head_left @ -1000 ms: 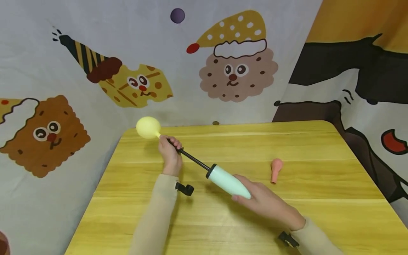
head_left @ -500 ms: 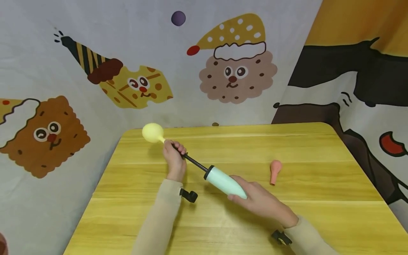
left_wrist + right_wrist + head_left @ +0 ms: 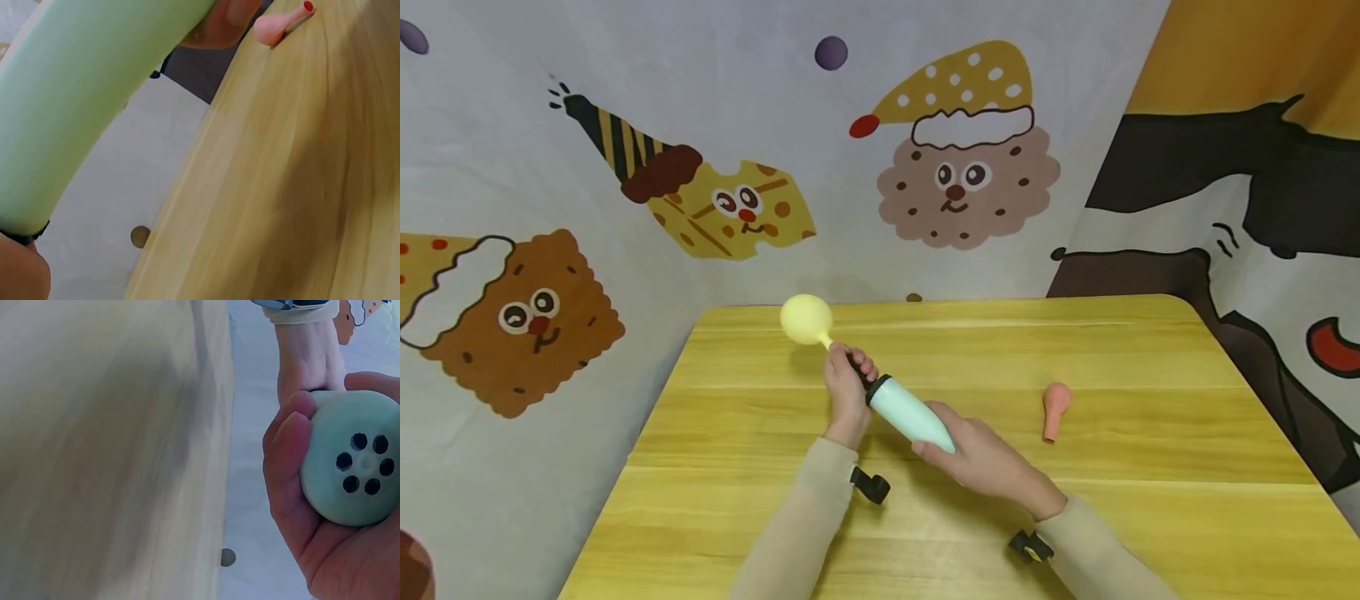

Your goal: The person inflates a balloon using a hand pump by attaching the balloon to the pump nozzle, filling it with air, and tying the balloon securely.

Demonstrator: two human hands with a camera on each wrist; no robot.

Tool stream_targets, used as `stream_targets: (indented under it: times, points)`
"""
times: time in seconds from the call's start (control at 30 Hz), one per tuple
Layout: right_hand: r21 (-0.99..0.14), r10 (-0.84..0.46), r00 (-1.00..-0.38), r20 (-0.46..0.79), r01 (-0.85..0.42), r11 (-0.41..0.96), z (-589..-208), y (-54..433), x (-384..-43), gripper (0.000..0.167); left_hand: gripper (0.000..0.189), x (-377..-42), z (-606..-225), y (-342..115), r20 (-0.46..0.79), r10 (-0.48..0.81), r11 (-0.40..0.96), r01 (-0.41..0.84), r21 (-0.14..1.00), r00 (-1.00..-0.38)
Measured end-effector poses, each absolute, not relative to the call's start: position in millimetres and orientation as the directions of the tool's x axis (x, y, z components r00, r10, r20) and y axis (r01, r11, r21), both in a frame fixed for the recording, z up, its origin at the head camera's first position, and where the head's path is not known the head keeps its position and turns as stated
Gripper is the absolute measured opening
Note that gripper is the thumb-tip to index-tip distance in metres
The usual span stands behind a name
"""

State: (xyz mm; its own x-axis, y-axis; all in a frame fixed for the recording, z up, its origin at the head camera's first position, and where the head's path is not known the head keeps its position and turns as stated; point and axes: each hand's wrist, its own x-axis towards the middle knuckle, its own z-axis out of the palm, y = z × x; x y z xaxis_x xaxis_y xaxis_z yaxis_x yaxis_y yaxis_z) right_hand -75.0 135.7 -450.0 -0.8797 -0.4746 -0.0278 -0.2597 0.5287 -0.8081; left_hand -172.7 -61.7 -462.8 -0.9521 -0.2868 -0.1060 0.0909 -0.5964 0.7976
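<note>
A hand balloon pump with a mint-green barrel [image 3: 910, 410] slants across the middle of the head view. My left hand [image 3: 848, 392] grips its black front end, with the thumb by the neck of a small, partly inflated yellow balloon [image 3: 806, 319] fitted on the tip. Around the rear of the barrel my right hand [image 3: 988, 458] is wrapped. The barrel's front collar sits right against the left hand, so the black rod is hidden. In the right wrist view, the pump's rounded end [image 3: 350, 494] shows several round holes, with my fingers curled around it.
A flat pink balloon [image 3: 1056, 412] lies on the wooden table [image 3: 1150, 517], to the right of both hands. Behind the table hangs a cloth backdrop [image 3: 850, 208] printed with cartoon biscuits and cheese. Black camera mounts [image 3: 871, 485] are strapped at both wrists.
The pump's barrel has slid forward over its black rod up to the left hand. Both hands have drawn closer together, the left shifting right and down with the yellow balloon.
</note>
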Motion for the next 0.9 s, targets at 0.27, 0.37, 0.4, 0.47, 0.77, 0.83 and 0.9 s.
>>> stream_targets:
  times: [0.27, 0.37, 0.4, 0.47, 0.77, 0.83, 0.9]
  points:
    - [-0.804, -0.445, -0.896, -0.015, -0.253, 0.538, -450.5, 134.1, -71.1, 0.064, 0.042, -181.7, -453.7, -70.4, -0.037, -0.313, -0.570, 0.156, 0.807, -0.949]
    - [-0.781, -0.436, -0.900, 0.002, -0.274, 0.562, -447.8, 142.3, -67.5, 0.063, 0.041, -189.0, -446.9, -78.3, -0.025, -0.338, -0.577, 0.187, 0.795, -0.941]
    - [-0.768, -0.442, -0.897, 0.012, -0.291, 0.570, -446.8, 146.0, -66.1, 0.063, 0.041, -191.8, -445.3, -82.4, -0.022, -0.352, -0.582, 0.201, 0.788, -0.936]
    - [-0.753, -0.459, -0.888, 0.027, -0.320, 0.575, -445.4, 153.4, -62.4, 0.061, 0.040, -196.5, -442.1, -91.6, -0.023, -0.383, -0.595, 0.228, 0.771, -0.924]
    - [-0.760, -0.519, -0.852, 0.065, -0.379, 0.527, -447.1, 176.5, -48.9, 0.053, 0.033, -206.3, -439.0, -119.2, -0.087, -0.467, -0.652, 0.277, 0.706, -0.880]
    - [-0.765, -0.519, -0.853, 0.064, -0.375, 0.523, -448.7, 176.0, -47.9, 0.052, 0.033, -205.3, -441.5, -117.0, -0.087, -0.467, -0.655, 0.277, 0.703, -0.880]
    - [-0.760, -0.513, -0.856, 0.056, -0.370, 0.534, -450.8, 173.6, -46.9, 0.053, 0.034, -202.6, -444.4, -111.1, -0.087, -0.448, -0.655, 0.260, 0.710, -0.890]
